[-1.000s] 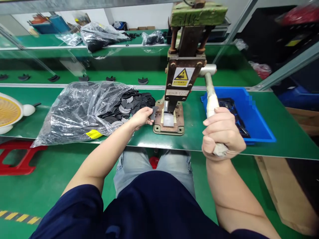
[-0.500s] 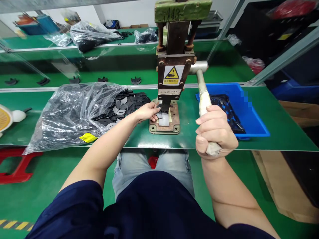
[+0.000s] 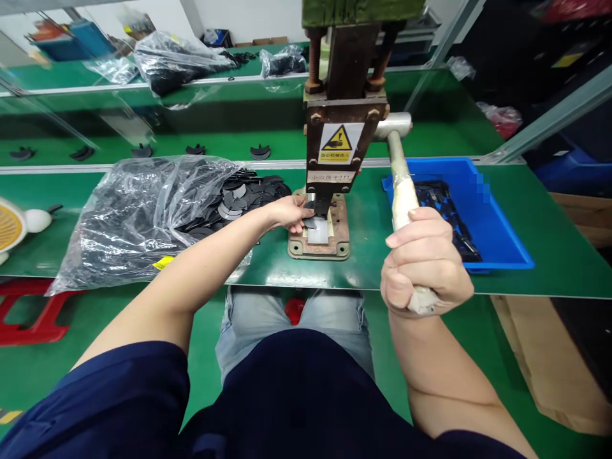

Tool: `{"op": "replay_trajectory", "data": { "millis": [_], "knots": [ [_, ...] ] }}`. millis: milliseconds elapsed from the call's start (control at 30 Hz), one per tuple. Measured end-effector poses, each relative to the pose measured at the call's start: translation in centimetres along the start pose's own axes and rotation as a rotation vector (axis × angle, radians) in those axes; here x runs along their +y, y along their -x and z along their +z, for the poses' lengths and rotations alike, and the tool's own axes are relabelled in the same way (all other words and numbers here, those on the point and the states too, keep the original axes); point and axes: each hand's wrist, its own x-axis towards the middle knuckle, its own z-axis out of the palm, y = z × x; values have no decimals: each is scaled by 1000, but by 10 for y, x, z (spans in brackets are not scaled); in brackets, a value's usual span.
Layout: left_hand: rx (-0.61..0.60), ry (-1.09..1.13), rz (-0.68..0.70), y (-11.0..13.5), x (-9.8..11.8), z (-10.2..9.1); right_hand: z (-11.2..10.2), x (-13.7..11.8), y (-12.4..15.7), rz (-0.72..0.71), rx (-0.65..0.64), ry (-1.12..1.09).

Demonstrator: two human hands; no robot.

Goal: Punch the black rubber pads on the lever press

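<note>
The left hand (image 3: 289, 215) has its thumb and fingers pinched together on a dark curved piece (image 3: 310, 222), which lies at the hand's three o'clock, over the pale plate (image 3: 317, 236) on the base of the press (image 3: 319, 146). Whether the piece touches the ram above it, I cannot tell.

Taking that left hand as the middle of the dial, the right hand (image 3: 427, 261) sits between three and four o'clock, its fingers wrapped around the wrapped lower part of the lever (image 3: 400, 172). The lever runs up toward the right hand's eleven o'clock, to the side of the press. A warning sign (image 3: 340, 143) is fixed to the front of the press.

Farther out at three o'clock, beyond the lever, a blue tray (image 3: 507, 239) holds dark parts (image 3: 447, 217). Between nine and ten o'clock, near the left hand, loose dark pieces (image 3: 241, 201) lie heaped at the mouth of a clear plastic bag (image 3: 122, 223). Past the bag, at nine, stands a white and yellow fan (image 3: 12, 233). A spaced row of curved pieces (image 3: 261, 152) lies from nine round to eleven.
</note>
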Motion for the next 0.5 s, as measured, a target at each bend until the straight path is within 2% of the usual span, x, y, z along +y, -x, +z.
{"op": "replay_trajectory", "data": {
  "millis": [67, 167, 267, 300, 367, 433, 500],
  "knots": [
    [13, -18, 0, 3, 2, 4, 0, 1, -2, -96, 10, -41],
    [-20, -14, 76, 14, 8, -1, 0, 4, -4, -113, 2, -38],
    [-69, 8, 253, 37, 15, -32, 2, 7, -4, -136, 23, -38],
    [-29, -22, 315, 46, 14, -48, 2, 7, -4, -137, 31, -40],
    [154, -186, 379, 66, 8, -80, 4, 8, -3, -129, 46, -46],
    [336, -465, 318, 85, -6, -106, 6, 9, -2, -120, 66, -61],
    [432, -716, 186, 97, -27, -118, 7, 10, -1, -117, 81, -78]
  ]
}}
